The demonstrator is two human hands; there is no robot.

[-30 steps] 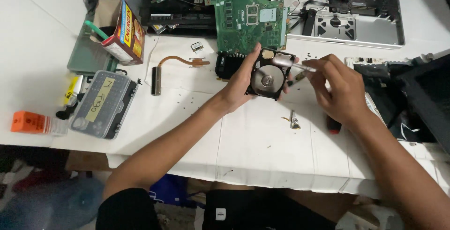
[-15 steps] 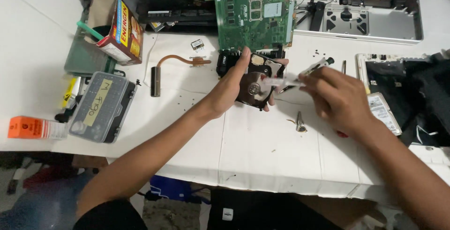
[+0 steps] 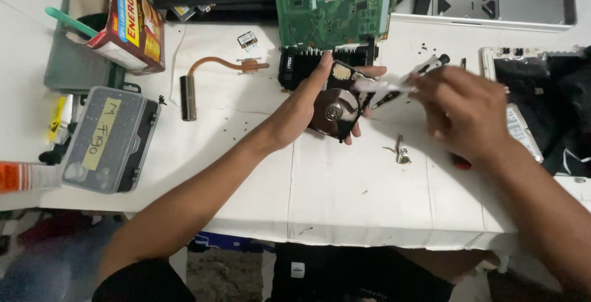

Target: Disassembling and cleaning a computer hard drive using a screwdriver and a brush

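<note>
- Head view: white surface (image 3: 345,203) cluttered with laptop parts; green circuit board (image 3: 332,6) at the top, copper heat pipe (image 3: 215,68) left of centre, grey parts case (image 3: 111,139) far left, silver laptop shell (image 3: 505,0) top right.
- My left hand (image 3: 301,108) holds the opened hard drive (image 3: 335,111) tilted up off the surface, just in front of a black finned block (image 3: 295,71). Fingers wrapped round its edges, thumb under the near side, shiny platter exposed.
- My right hand (image 3: 465,114) is blurred; fingers pinched on a thin pale tool (image 3: 385,85) whose tip meets the drive's upper right corner. Exact grip: cannot tell.
- Small metal bracket (image 3: 401,154) lies loose on the surface near my right wrist.
- Handling, my guess: drive is stiff, dense for its size, metal-cased. Platter scratches and smudges easily, arm inside is delicate, so grip by the frame edges only, never the disc face.
</note>
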